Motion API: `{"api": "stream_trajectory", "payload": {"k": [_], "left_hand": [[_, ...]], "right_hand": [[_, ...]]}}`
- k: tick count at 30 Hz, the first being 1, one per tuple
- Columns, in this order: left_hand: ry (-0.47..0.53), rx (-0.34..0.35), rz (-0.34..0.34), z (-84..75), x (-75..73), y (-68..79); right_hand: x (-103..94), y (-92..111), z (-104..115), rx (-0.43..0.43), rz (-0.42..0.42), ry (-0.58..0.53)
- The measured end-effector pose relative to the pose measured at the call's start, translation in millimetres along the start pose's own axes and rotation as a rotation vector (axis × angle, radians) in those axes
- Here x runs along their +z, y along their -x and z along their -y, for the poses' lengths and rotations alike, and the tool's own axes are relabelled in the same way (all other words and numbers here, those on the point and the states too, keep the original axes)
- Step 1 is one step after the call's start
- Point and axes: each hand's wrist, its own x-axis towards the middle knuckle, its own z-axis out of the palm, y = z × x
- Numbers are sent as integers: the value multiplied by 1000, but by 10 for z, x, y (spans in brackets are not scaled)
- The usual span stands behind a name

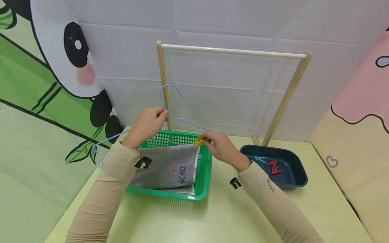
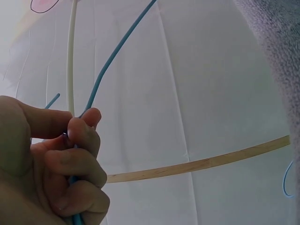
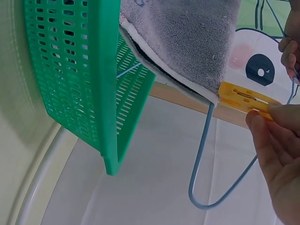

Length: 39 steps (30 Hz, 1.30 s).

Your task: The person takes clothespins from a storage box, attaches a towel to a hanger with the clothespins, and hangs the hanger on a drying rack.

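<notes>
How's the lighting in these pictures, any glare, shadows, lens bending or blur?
Head view: the green basket casts a soft shadow on the table, with pale glare near the bottom; left wrist view: dimmer, the wooden bar seems bowed; right wrist view: the yellow clothespin looks fairly sharp.

Bright, diffuse light fills the head view, with soft shadow on the counter [image 1: 231, 216] near the basket [image 1: 209, 162]. The wrist views look dimmer; lens distortion bows the wooden bar [image 2: 206, 163].
</notes>
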Motion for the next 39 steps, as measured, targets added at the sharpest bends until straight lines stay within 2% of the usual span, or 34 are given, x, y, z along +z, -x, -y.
{"api": "stream_trajectory", "payload": {"k": [11, 18, 26, 34, 39], "left_hand": [[-1, 7, -9, 0, -2, 8], [-3, -10, 24, 0, -21, 11], [-1, -15, 31, -1, -42, 19], [-2, -15, 31, 3, -42, 15], [17, -14, 38, 8, -38, 28]], "right_hand": [[25, -31, 43, 14, 45, -13], [39, -27, 60, -5, 46, 7], [59, -42, 92, -41, 54, 12], [72, -48, 96, -19, 45, 29], [76, -39, 83, -42, 49, 52]]}}
